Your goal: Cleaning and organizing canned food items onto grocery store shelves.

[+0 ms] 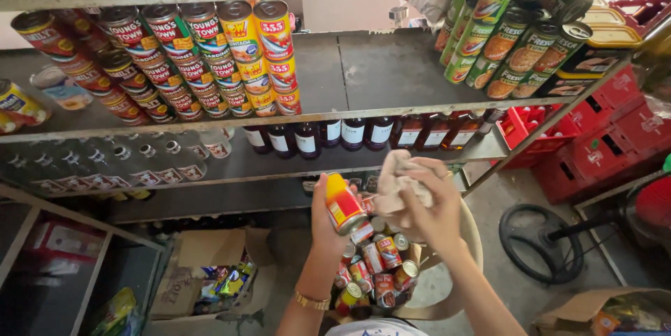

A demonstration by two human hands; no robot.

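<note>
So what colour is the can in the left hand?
The can is red with a yellow top, in the head view.

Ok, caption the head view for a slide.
Left hand holds a yellow-and-red can, right hand a cloth, before stocked shelves.

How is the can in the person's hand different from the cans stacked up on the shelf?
The held can is alone, tilted in the left hand; the shelf cans sit in neat stacks, several high. The held can is yellow and red; most of the shelf cans have red and white labels, though the stack at the right end is yellow and red too. The right hand holds a cloth beside the held can. All are round metal food cans.
</note>
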